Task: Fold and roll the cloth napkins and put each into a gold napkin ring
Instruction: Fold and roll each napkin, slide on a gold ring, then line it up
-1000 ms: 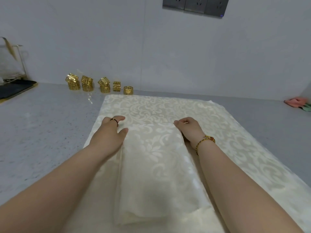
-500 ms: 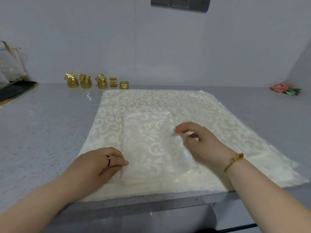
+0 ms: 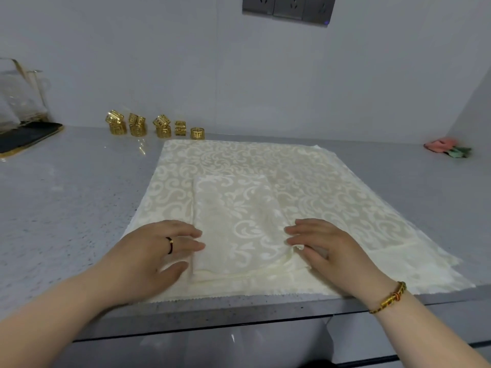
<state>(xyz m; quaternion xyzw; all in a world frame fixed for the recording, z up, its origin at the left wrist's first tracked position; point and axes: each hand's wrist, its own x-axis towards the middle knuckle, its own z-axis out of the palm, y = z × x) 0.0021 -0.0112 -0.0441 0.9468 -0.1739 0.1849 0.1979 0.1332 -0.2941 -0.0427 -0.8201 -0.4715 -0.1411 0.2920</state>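
A person's left hand [image 3: 156,256] and right hand [image 3: 326,251] lie flat against the two long edges of a folded napkin [image 3: 239,224] near its front end. The fingers are straight and point inward, and the grip of each hand is relaxed and closed round nothing. The folded napkin rests lengthwise on a spread pile of cream damask napkins [image 3: 332,197] at the front of the grey bench [image 3: 66,203]. A row of gold napkin rings [image 3: 159,127], some stacked in twos, stands by the wall behind. A pink and green cloth [image 3: 446,148] lies far right and a black tray [image 3: 24,135] far left.
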